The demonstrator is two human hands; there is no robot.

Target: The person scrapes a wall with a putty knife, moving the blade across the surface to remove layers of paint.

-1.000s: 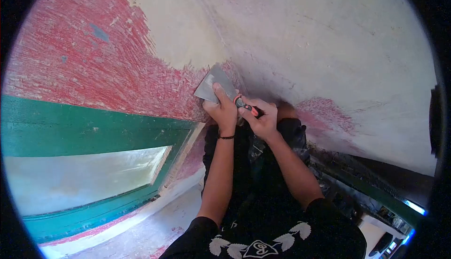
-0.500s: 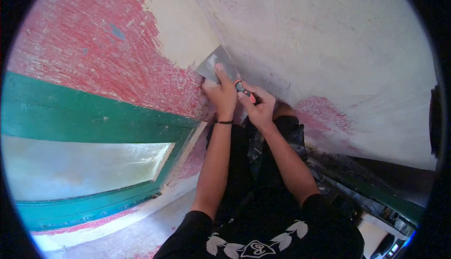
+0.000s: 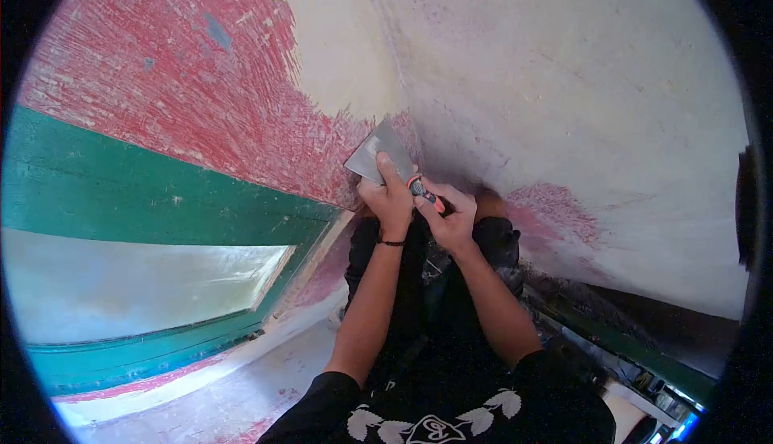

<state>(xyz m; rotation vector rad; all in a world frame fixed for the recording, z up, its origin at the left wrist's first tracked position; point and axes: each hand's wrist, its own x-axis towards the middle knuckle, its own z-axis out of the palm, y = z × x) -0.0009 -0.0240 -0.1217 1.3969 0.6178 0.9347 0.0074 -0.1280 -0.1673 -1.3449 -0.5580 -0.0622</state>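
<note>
In the head view a wide-bladed putty knife lies against the scratched red wall, close to the inner corner. My right hand is wrapped round its red-and-black handle. My left hand is closed on the lower part of the blade, its thumb stretched along the grey metal face and its fingers hidden behind. Just above the blade's upper edge is rough red paint, which meets a smooth cream patch higher up.
A green window frame with a pale pane stands to the left. On the right, the whitish wall carries a worn pink patch. A dark green ledge with clutter is at the lower right.
The putty knife and both hands have moved down the wall, away from the cream patch's lower edge. The view has shifted slightly. Both hands keep their hold.
</note>
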